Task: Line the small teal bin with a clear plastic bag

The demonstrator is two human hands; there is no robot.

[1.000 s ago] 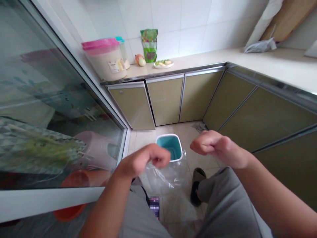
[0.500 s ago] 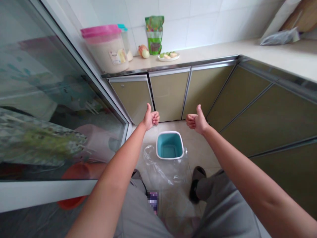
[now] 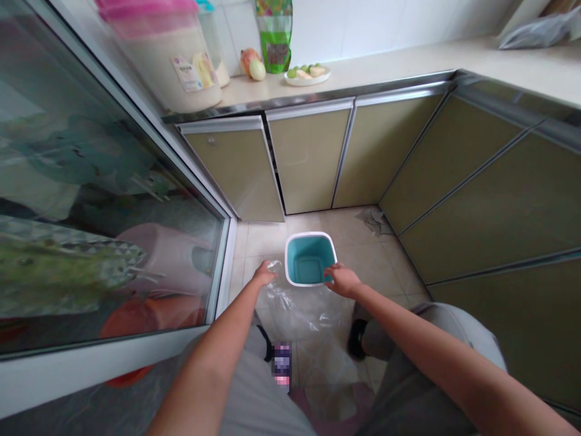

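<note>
- The glass door [image 3: 91, 181] is on the left. Shine on the glass makes the things behind it hard to tell.
- The cupboards [image 3: 308, 160] run under the counter [image 3: 385, 65]. The leftmost cupboard door seems a bit open. I can't see inside.
- The tub [image 3: 163, 60] stands on the counter near the wall, maybe so it won't get knocked. Its lid is cut off at the top.
- The see-through bag [image 3: 308, 312] is spread on the floor, on the person's side of the bin, maybe so both ends are easy to reach. Its edges are hard to see.
- The bin [image 3: 310, 244] stands upright on the floor between the hands, mouth up, likely so it won't tip.
- The right hand [image 3: 344, 281] is at the bin's near right rim, fingers bent. I can't tell if they grip the rim, the bag or nothing.
- The left hand [image 3: 265, 274] is by the bag's top left edge, fingers curled there. I can't tell if they pinch it.
- The plate [image 3: 307, 82] probably keeps the cut food off the counter.
</note>
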